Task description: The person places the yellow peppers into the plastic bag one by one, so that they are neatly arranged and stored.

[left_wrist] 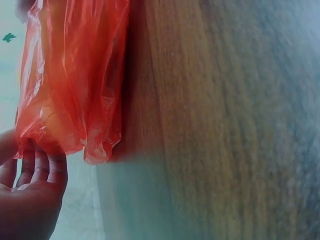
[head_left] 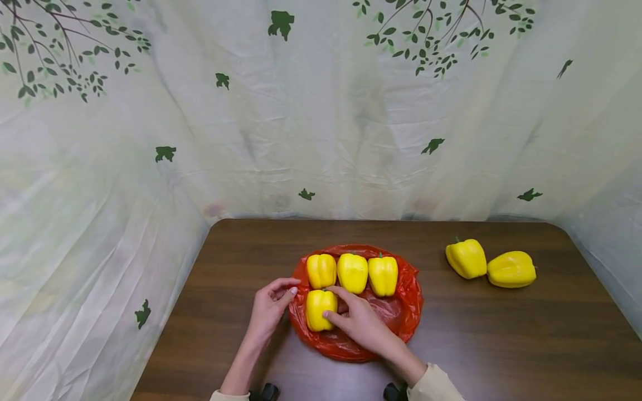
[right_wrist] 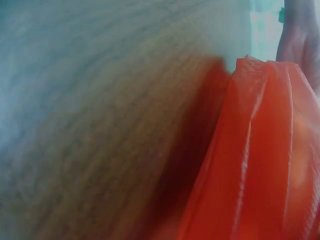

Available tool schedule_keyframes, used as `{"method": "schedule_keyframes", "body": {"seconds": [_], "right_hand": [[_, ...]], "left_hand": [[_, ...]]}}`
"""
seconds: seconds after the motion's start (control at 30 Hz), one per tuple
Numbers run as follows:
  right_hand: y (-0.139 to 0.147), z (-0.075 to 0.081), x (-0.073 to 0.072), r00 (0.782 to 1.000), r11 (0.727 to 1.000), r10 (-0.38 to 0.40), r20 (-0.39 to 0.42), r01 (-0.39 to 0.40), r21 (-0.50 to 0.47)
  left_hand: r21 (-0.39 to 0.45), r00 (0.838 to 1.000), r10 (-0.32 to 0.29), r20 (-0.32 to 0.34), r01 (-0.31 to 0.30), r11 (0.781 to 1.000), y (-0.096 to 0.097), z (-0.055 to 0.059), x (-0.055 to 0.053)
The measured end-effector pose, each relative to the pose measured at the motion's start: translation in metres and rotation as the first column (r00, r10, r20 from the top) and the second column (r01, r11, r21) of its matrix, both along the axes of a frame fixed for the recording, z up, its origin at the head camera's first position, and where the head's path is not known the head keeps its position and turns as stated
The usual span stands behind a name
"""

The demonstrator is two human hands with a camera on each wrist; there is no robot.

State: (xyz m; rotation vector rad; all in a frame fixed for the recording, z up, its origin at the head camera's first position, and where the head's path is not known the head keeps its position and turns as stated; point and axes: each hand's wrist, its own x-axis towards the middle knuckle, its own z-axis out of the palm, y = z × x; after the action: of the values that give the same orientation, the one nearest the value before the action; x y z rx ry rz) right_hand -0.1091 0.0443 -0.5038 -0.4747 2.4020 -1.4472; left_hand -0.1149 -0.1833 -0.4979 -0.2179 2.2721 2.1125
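In the head view a red plastic bag point(head_left: 368, 352) lies with its mouth spread wide and its rim rolled into a ring. Three yellow bell peppers point(head_left: 353, 273) stand in a row along its far side. A nearer yellow bell pepper point(head_left: 320, 311) sits at the bag's left, and my right hand point(head_left: 358, 320) grips it between thumb and fingers. My left hand point(head_left: 269, 309) holds the bag's left rim, thumb and index finger close together there. In the left wrist view, the fingers of that hand point(left_wrist: 30, 200) meet the red film point(left_wrist: 75, 80).
Two more yellow bell peppers, one tilted point(head_left: 466, 259) and one on its side point(head_left: 511, 270), lie at the table's back right. The brown wooden table point(head_left: 241, 250) ends at a pale curtain point(head_left: 321, 111) with leaf prints.
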Motion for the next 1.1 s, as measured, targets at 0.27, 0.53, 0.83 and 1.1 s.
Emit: {"method": "schedule_keyframes", "body": {"seconds": [0.27,0.53,0.83,1.1], "right_hand": [[0.001,0.002,-0.001,0.999,1.000,-0.019,0.031,0.019,0.018],[0.010,0.007,0.003,0.999,1.000,-0.017,0.040,0.018,-0.009],[0.035,0.024,0.016,0.999,0.998,-0.033,0.024,0.034,-0.050],[0.063,0.037,0.026,0.983,0.974,-0.181,0.042,0.185,-0.134]], "left_hand": [[-0.007,1.000,-0.008,-0.022,0.008,1.000,0.000,-0.001,-0.002],[0.007,1.000,-0.003,-0.014,0.003,1.000,0.001,-0.002,-0.002],[-0.006,1.000,0.008,0.005,-0.008,1.000,-0.001,-0.001,-0.003],[-0.030,1.000,0.020,0.018,-0.019,0.999,-0.002,0.002,-0.002]]}}
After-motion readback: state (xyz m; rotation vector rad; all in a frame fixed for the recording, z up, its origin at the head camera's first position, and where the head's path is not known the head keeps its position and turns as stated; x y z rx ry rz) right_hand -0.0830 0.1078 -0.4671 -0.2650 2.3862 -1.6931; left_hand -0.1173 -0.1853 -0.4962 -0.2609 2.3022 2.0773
